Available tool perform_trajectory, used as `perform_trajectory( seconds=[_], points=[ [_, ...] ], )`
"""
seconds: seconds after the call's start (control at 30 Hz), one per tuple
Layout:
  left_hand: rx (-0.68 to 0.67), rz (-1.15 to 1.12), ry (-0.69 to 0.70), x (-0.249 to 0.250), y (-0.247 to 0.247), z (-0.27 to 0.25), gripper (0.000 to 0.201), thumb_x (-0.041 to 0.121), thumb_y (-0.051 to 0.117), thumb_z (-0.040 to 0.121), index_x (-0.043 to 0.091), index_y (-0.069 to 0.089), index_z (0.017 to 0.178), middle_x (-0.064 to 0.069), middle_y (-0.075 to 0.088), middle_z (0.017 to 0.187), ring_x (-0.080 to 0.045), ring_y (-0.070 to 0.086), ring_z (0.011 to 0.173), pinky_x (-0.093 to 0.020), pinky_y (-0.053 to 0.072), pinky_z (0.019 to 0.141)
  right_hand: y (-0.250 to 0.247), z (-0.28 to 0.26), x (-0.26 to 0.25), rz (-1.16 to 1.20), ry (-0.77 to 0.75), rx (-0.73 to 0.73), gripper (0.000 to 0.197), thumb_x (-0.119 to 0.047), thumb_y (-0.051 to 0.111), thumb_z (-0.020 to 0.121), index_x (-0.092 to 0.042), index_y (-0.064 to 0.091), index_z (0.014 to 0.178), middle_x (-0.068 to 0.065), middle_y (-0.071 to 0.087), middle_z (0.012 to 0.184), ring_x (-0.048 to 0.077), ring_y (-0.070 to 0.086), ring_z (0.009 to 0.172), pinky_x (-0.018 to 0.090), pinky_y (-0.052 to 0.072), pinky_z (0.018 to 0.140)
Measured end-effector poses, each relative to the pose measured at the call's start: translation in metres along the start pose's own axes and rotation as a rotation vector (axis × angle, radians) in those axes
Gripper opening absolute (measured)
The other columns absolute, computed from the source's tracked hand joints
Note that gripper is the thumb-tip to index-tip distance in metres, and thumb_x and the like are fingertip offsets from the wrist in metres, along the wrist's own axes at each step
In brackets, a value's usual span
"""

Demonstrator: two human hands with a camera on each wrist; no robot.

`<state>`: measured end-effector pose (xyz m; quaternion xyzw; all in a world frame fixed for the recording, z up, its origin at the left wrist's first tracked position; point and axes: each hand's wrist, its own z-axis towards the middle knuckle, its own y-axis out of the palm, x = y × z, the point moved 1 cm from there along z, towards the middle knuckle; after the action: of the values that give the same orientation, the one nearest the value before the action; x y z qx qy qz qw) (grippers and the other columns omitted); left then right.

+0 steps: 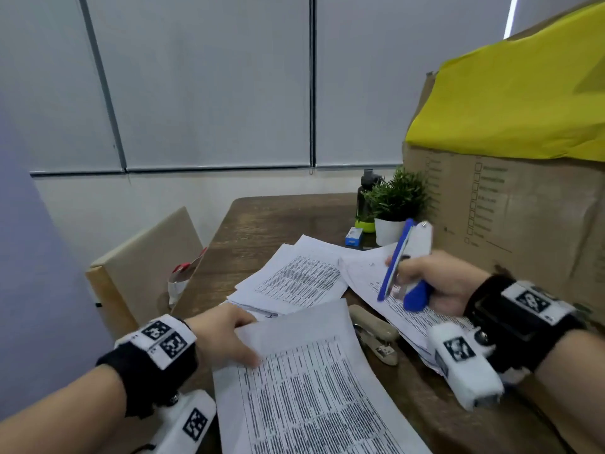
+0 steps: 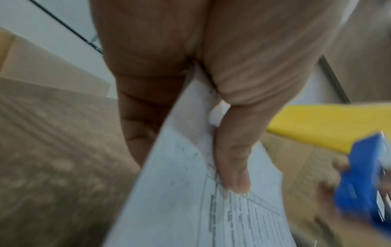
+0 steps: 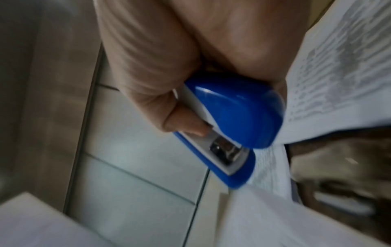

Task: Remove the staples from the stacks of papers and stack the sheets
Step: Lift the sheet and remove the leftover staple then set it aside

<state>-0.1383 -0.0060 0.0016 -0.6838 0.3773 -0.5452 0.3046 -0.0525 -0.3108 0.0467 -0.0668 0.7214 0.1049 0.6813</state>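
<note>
My left hand pinches the top left corner of a printed sheaf of paper, thumb on top; the left wrist view shows the thumb pressed on the paper. My right hand grips a blue and white stapler, held up above a second pile of printed sheets. In the right wrist view the fingers wrap the stapler, its metal end showing. A third stack of sheets lies on the wooden table.
A beige stapler lies on the table between the papers. A big cardboard box with yellow paper stands at the right. A potted plant, a dark bottle and a small blue box are behind. A chair stands left.
</note>
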Motion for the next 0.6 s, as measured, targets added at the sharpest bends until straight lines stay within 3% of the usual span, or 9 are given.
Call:
perform_trajectory(
  seconds=[0.07,0.13,0.17,0.27,0.33,0.4,0.47,0.53,0.6],
  points=[
    [0.039,-0.151,0.041,0.0,-0.016,-0.007,0.019,0.015,0.088,0.069,0.021,0.074,0.081,0.001,0.077,0.082,-0.012,0.073,0.077,-0.026,0.059,0.069,0.018,-0.022,0.014,-0.048,0.076,-0.18,0.031,0.021,0.05,0.065,0.003,0.064,0.086,0.018,0.062,0.074,0.025,0.061,0.057,0.027,0.05,0.044],
    [0.066,-0.319,0.067,-0.001,-0.032,-0.015,0.019,0.013,0.091,0.063,0.019,0.075,0.071,-0.005,0.076,0.078,-0.015,0.073,0.07,-0.028,0.059,0.064,0.036,-0.034,0.034,-0.158,0.156,-0.307,0.044,0.016,0.049,0.061,0.001,0.069,0.098,0.019,0.07,0.09,0.029,0.068,0.075,0.034,0.056,0.058],
    [0.079,-0.395,0.089,-0.001,-0.039,-0.019,0.023,0.019,0.094,0.056,0.017,0.076,0.07,-0.01,0.076,0.08,-0.019,0.073,0.07,-0.031,0.059,0.065,0.044,-0.037,0.042,-0.224,0.164,-0.336,0.049,0.013,0.05,0.058,-0.001,0.07,0.1,0.019,0.071,0.1,0.031,0.068,0.085,0.036,0.057,0.065],
    [0.201,-0.68,0.155,-0.011,-0.05,-0.027,0.064,0.044,0.1,0.027,0.012,0.074,0.076,-0.019,0.074,0.084,-0.026,0.071,0.069,-0.036,0.06,0.066,0.057,-0.042,0.042,-0.311,0.081,-0.343,0.05,0.007,0.049,0.05,-0.005,0.072,0.093,0.018,0.067,0.112,0.032,0.064,0.105,0.042,0.057,0.081],
    [0.253,-0.953,0.177,-0.02,-0.053,-0.032,0.066,0.04,0.096,0.043,0.005,0.071,0.093,-0.023,0.073,0.095,-0.026,0.072,0.07,-0.037,0.061,0.063,0.06,-0.042,0.032,-0.231,0.036,-0.316,0.046,0.007,0.049,0.049,-0.007,0.074,0.086,0.019,0.067,0.113,0.035,0.062,0.108,0.049,0.053,0.088],
    [0.249,-1.093,0.195,-0.021,-0.053,-0.042,0.053,0.024,0.076,0.07,-0.004,0.063,0.113,-0.026,0.07,0.109,-0.025,0.074,0.075,-0.035,0.061,0.06,0.062,-0.043,0.016,-0.182,-0.019,-0.267,0.044,0.008,0.05,0.05,-0.005,0.073,0.086,0.02,0.066,0.114,0.036,0.062,0.107,0.048,0.053,0.084],
    [0.279,-1.067,0.225,-0.016,-0.054,-0.047,0.05,0.018,0.065,0.076,-0.006,0.058,0.12,-0.026,0.069,0.113,-0.025,0.073,0.077,-0.034,0.061,0.06,0.067,-0.046,-0.005,-0.138,-0.065,-0.243,0.039,0.016,0.05,0.061,0.001,0.068,0.092,0.021,0.064,0.117,0.033,0.063,0.099,0.039,0.058,0.07],
    [0.395,-0.978,0.285,-0.001,-0.06,-0.049,0.048,0.023,0.064,0.079,-0.002,0.059,0.119,-0.023,0.07,0.114,-0.027,0.073,0.086,-0.04,0.061,0.072,0.077,-0.053,-0.027,-0.1,-0.14,-0.223,0.037,0.026,0.041,0.075,0.003,0.064,0.094,0.019,0.066,0.11,0.025,0.063,0.086,0.026,0.053,0.051],
    [0.582,-0.89,0.333,0.018,-0.065,-0.051,0.037,0.031,0.064,0.086,0.009,0.061,0.116,-0.012,0.072,0.112,-0.028,0.07,0.101,-0.051,0.054,0.092,0.089,-0.065,-0.046,-0.059,-0.216,-0.189,0.037,0.026,0.038,0.078,0.002,0.063,0.091,0.014,0.064,0.094,0.02,0.059,0.072,0.021,0.047,0.044]
  ],
)
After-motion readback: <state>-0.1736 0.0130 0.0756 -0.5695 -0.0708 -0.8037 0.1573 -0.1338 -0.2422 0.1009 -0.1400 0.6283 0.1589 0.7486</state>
